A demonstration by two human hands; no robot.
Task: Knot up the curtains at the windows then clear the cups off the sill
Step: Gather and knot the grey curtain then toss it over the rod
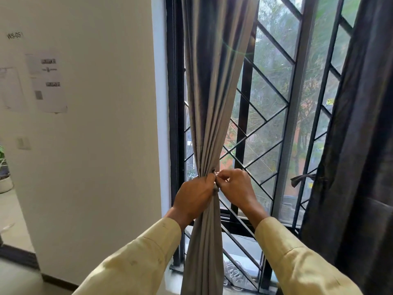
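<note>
I see a grey curtain [209, 107] of smooth cloth with a faint sheen, centre frame; a darker matt cloth curtain [359, 145] at right; black metal window bars [242, 133]; matt painted wall [102, 145] at left.

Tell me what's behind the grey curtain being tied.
Behind the grey curtain stand the window frame and diagonal grille, with greenery outside. The gathered cloth covers the grille directly behind it. No cups show.

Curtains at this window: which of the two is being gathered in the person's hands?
The lighter grey, shiny curtain on the left; both hands bunch it at its waist. The darker charcoal curtain on the right hangs untouched.
</note>
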